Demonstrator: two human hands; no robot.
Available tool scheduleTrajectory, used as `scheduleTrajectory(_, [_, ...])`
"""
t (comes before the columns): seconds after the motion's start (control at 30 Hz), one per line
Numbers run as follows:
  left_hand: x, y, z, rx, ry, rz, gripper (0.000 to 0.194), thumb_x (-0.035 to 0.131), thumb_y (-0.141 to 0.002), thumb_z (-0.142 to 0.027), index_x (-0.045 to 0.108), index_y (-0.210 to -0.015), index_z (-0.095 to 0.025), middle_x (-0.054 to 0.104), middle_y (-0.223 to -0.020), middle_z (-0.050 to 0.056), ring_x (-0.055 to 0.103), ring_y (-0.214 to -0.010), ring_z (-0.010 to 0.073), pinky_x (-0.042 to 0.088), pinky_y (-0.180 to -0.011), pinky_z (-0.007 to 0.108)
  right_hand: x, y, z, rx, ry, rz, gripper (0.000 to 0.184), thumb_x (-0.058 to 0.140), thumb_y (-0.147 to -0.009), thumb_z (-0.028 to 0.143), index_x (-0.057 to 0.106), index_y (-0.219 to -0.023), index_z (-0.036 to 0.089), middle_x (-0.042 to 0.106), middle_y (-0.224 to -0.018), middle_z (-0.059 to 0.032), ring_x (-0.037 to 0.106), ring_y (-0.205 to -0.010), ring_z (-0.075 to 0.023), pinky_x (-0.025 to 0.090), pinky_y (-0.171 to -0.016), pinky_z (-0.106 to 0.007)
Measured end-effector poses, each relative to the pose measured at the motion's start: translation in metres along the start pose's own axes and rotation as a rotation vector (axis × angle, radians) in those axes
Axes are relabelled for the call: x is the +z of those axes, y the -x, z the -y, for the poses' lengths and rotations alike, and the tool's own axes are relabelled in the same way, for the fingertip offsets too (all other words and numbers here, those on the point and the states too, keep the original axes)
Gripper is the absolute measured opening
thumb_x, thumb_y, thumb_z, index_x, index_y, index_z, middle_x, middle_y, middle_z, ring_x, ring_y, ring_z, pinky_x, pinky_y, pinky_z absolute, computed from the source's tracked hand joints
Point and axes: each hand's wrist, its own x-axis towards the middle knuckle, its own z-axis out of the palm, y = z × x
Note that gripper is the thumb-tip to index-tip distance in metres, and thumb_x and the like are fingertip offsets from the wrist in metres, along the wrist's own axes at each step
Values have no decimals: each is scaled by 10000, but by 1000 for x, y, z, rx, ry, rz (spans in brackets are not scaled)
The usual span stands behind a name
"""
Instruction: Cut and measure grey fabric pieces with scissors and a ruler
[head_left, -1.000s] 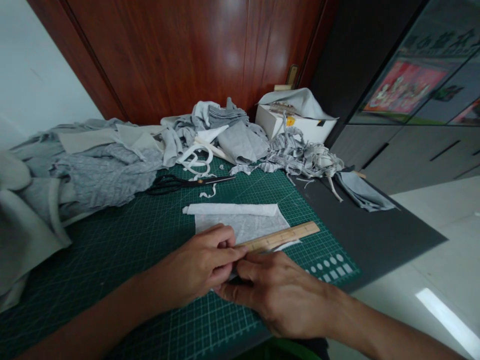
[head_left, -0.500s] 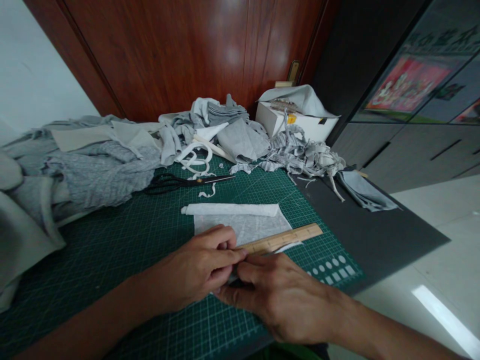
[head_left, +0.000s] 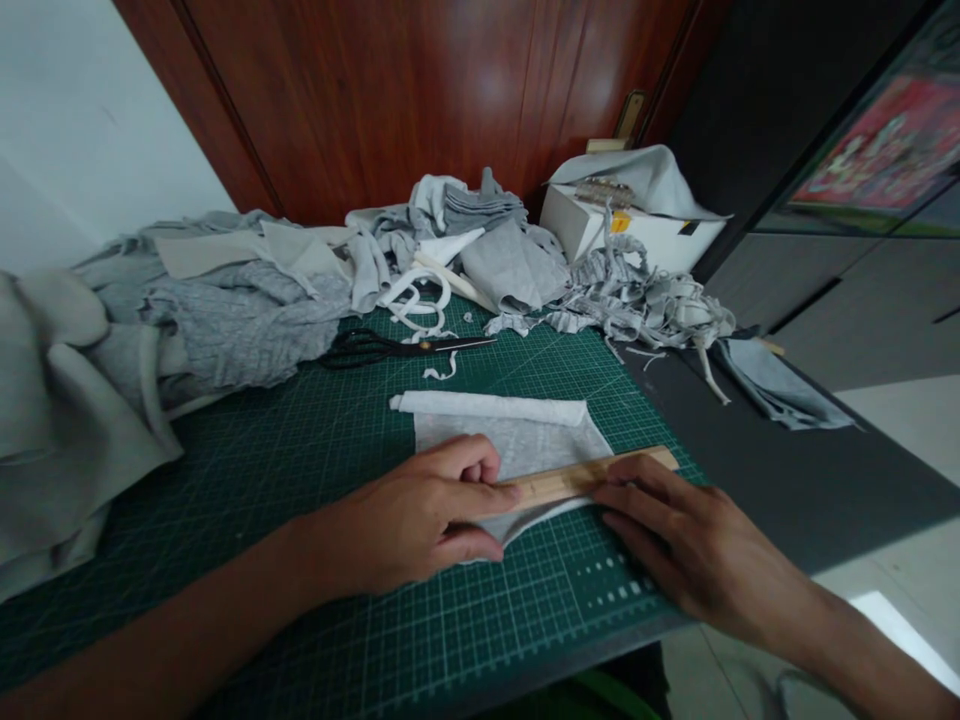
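A light grey piece of fabric (head_left: 517, 440), rolled along its far edge, lies on the green cutting mat (head_left: 300, 470). A wooden ruler (head_left: 592, 474) rests across its near part. My left hand (head_left: 420, 515) presses the ruler's left end and the fabric, fingers curled with the thumb under the cloth edge. My right hand (head_left: 690, 550) lies on the mat with fingers stretched, the fingertips touching the ruler's right half. Whether it holds anything I cannot see.
Black-handled scissors (head_left: 397, 347) lie on the mat behind the fabric. Heaps of grey cloth (head_left: 225, 310) fill the left and back. Cut strips (head_left: 637, 300) and a white box (head_left: 630, 225) sit at the back right. A dark board (head_left: 787, 460) lies beside the mat.
My right hand has slid to the right along the ruler, away from my left hand. The view has shifted slightly. My left hand stays on the ruler's left end.
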Motion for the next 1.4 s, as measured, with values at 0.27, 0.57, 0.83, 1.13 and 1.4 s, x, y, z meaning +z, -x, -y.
scheduleTrajectory(0.27, [-2, -2, -2, -79, -1, 43, 402, 764, -937, -244, 713, -1334, -269, 560, -1100, 24, 564, -968, 163, 452, -872, 295, -9, 13, -10, -15, -48, 103, 560, 439, -1002, 35, 584, -1494, 261, 675, -1320, -113, 770, -1014, -193, 649, -743, -263])
scheduleTrajectory(0.57, [-13, 0, -2, -131, 89, 164, 528, 792, -899, -262, 670, -1410, -310, 516, -1231, 35, 566, -1072, 178, 491, -961, 318, -12, 20, -20, -19, -100, 167, 693, 457, -961, 16, 526, -1577, 326, 692, -1127, -68, 705, -792, -148, 567, -646, -243])
scheduleTrajectory(0.83, [-21, 1, 0, -133, 91, 173, 660, 877, -817, -273, 663, -1434, -367, 540, -1245, 17, 570, -1123, 194, 482, -1017, 327, -16, 14, -15, -28, -136, 129, 582, 475, -1011, 63, 586, -1545, 266, 713, -980, -57, 713, -715, -151, 560, -591, -241])
scheduleTrajectory(1.13, [-28, 1, 1, -71, 100, 220, 610, 881, -811, -276, 690, -1389, -301, 538, -1320, 49, 575, -1178, 215, 475, -1048, 329, -19, 10, -16, 15, -191, 200, 489, 484, -1086, 185, 595, -1546, 310, 792, -1268, -89, 807, -1057, -250, 684, -882, -373])
scheduleTrajectory(1.4, [-26, 1, 8, 16, -1, 209, 710, 876, -831, -366, 610, -1489, -344, 521, -1313, 50, 548, -1199, 212, 450, -1066, 326, -30, -5, 2, 144, -352, 143, 486, 645, -1036, 320, 574, -1517, 326, 819, -1195, -59, 822, -920, -217, 697, -738, -243])
